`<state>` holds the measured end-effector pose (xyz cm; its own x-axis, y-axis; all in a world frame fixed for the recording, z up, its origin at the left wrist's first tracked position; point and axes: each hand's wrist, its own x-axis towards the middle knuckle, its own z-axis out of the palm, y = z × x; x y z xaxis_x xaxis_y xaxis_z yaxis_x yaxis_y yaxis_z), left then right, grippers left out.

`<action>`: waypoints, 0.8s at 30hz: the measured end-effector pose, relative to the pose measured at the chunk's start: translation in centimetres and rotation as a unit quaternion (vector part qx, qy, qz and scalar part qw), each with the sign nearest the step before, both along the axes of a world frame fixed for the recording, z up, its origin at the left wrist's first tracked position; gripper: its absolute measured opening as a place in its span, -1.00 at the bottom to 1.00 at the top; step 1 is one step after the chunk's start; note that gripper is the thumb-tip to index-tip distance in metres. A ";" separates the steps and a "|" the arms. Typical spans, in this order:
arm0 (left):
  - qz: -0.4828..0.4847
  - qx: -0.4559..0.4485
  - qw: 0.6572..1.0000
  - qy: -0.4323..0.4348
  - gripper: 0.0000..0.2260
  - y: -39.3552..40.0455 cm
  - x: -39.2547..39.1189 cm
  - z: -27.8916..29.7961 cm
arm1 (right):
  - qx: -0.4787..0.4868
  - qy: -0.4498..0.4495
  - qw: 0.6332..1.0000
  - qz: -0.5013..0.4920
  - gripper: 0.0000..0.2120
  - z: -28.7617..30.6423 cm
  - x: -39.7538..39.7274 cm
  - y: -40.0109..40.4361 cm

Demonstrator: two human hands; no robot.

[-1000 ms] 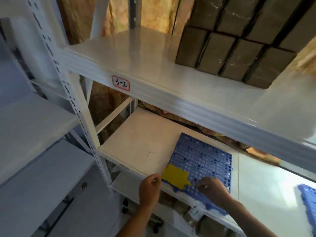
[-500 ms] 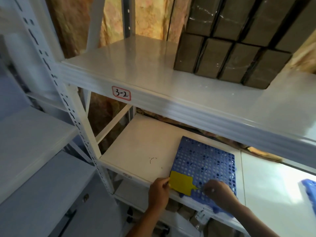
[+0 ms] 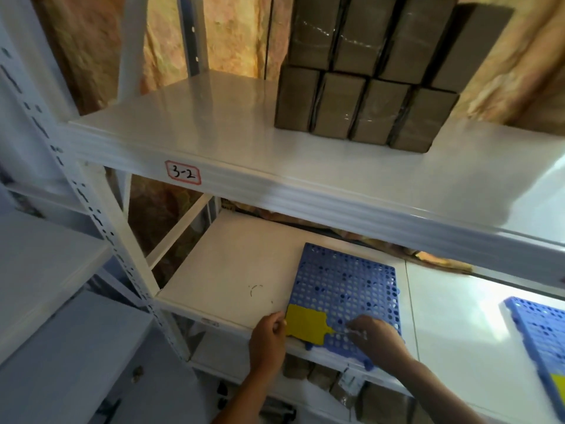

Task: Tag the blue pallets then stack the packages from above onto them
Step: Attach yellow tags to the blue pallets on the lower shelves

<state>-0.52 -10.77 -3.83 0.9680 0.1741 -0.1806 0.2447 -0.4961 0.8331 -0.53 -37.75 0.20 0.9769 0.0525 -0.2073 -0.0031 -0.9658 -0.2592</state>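
Blue perforated plastic pallet [image 3: 345, 295] lies flat on the lower white shelf board [image 3: 232, 270], its near edge at the shelf's front lip, and your yellow flat tag [image 3: 305, 324] sits on its near left corner. Your left hand [image 3: 267, 341] pinches the tag's left edge; your right hand [image 3: 377, 336] has its fingertips curled on the thin pale tie running from the tag's stem across the grid. The tag looks thin and floppy, so I would keep it pinned by its edge while you thread the tie through a hole. The pallet seems stiff and light; it could skate on the smooth board.

The brown tape-wrapped rectangular packages [image 3: 367, 108] stand in two tiers on the upper white shelf [image 3: 195, 117] marked 3-2. Their glossy wrap may be slippery; take each by its opposite sides.
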 end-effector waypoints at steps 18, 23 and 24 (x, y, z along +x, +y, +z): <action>-0.227 0.168 0.956 -0.075 -0.50 1.6 -4.7 22.2 | 0.092 -0.102 0.990 0.044 -0.49 17.7 -6.7 9.3; -0.204 0.158 0.960 -0.111 -0.39 2.7 -8.8 32.0 | 0.144 -0.126 0.979 0.066 -0.58 27.1 -9.4 15.1; -0.184 0.137 0.966 -0.117 -0.29 3.2 -9.1 33.4 | 0.132 -0.120 0.981 0.078 -0.57 28.3 -9.8 15.9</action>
